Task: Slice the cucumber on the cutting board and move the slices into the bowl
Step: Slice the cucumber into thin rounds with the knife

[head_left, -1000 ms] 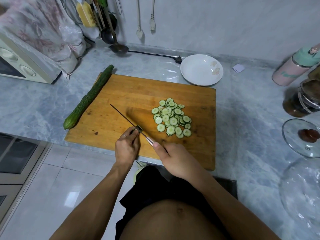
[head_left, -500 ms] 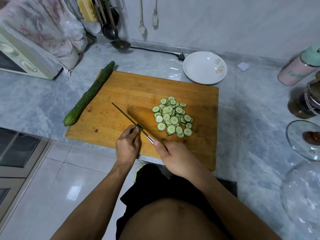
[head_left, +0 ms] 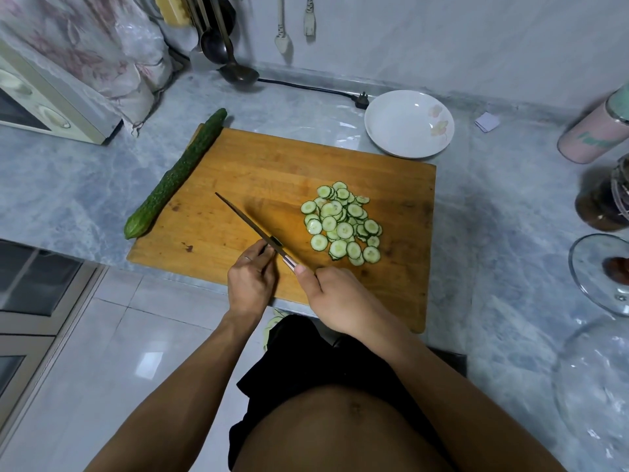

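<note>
Soft even light, floor glare, edges warped

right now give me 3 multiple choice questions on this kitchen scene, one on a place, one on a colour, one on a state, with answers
1. Where does the whole cucumber lie?
A. along the cutting board's left edge
B. in the bowl
C. on the floor

2. What colour is the bowl?
A. blue
B. white
C. black

3. What is the bowl's state?
A. full of slices
B. upside down
C. empty

Answers:
1 A, it rests by the board's left side.
2 B, white with a faint flower print.
3 C, the slices are heaped on the board.
</note>
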A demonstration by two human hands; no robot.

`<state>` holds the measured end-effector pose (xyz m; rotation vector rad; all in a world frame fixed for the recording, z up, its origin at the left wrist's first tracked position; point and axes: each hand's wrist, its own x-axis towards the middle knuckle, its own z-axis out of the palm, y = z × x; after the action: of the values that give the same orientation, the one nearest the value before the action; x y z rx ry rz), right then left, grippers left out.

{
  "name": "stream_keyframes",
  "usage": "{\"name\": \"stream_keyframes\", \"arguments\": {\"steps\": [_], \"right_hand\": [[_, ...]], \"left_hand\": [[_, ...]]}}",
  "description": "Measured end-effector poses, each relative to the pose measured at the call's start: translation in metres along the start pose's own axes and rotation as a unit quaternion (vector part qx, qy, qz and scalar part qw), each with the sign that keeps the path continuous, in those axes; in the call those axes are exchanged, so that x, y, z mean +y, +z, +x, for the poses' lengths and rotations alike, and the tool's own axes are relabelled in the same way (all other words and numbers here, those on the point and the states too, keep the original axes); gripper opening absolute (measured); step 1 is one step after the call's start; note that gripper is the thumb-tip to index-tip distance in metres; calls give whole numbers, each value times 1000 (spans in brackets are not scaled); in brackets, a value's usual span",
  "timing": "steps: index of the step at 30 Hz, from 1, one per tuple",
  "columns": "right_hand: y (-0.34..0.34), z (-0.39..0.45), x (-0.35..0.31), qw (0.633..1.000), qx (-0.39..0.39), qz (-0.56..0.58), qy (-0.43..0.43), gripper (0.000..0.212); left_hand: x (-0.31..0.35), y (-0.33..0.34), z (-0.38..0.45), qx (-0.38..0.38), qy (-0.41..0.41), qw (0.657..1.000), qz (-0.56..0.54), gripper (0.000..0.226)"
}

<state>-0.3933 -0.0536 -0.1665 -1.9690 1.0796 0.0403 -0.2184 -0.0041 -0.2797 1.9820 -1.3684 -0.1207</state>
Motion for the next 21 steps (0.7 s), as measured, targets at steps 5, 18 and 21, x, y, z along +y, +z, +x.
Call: {"name": "stream_keyframes", "arguments": {"steps": [5,18,21], "right_hand": [[12,20,1,1000,2,-7,5,60],[-21,15,23,990,32,131,29,63],[-41,1,34,985,30,168,28,63]], "left_hand": [[6,-3,1,12,20,1000,2,19],[4,-17,12,-12,-29,999,-15,26],[11,-23,21,-4,-44,999,-10,30]]}}
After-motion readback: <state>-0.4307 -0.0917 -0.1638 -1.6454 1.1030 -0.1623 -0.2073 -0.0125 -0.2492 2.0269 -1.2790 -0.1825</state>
